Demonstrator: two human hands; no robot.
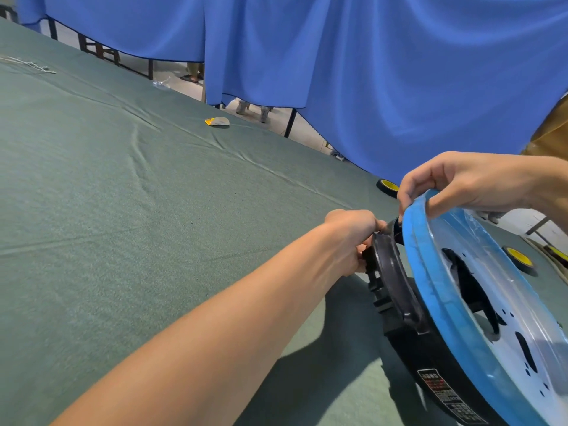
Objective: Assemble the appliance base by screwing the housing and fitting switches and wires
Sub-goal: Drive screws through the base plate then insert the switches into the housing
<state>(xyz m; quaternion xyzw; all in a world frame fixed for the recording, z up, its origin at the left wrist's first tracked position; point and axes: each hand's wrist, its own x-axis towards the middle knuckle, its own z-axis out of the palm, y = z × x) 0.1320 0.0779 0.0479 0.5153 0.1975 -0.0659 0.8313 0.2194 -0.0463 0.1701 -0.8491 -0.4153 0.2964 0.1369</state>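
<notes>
Appliance base (439, 290) is at about four o'clock of the view, tilted steeply over the green-clothed table (92, 210); whether its lower edge touches the cloth cannot be told. Far off at ten o'clock a bit of white string (27, 64) lies on the cloth. Toward eleven o'clock, at the table's far edge, lies a clear plastic wrapper (161, 84), and nearer twelve o'clock a small yellow and white packet (217, 121). Behind the far edge hangs a blue curtain (368, 72), with feet and furniture legs showing under its hem. The left forearm crosses from seven o'clock up toward the base. The left hand (353, 241) has its fingers curled round a black part at the ten o'clock edge of the black housing (412, 348), gripping it. A printed label (442, 392) is stuck on the housing's wall toward six o'clock. On the housing sits a blue-filmed plate (522, 302), pale with dark cut-outs. The right hand (461, 182) comes in from two o'clock and pinches the plate's blue rim at its topmost point, thumb on the inner face, fingers curled over the outer side. A black wheel with a yellow hub (388, 187) lies on the cloth just at nine o'clock of the right hand, and a second wheel (520, 258) shows beyond the plate at three o'clock
</notes>
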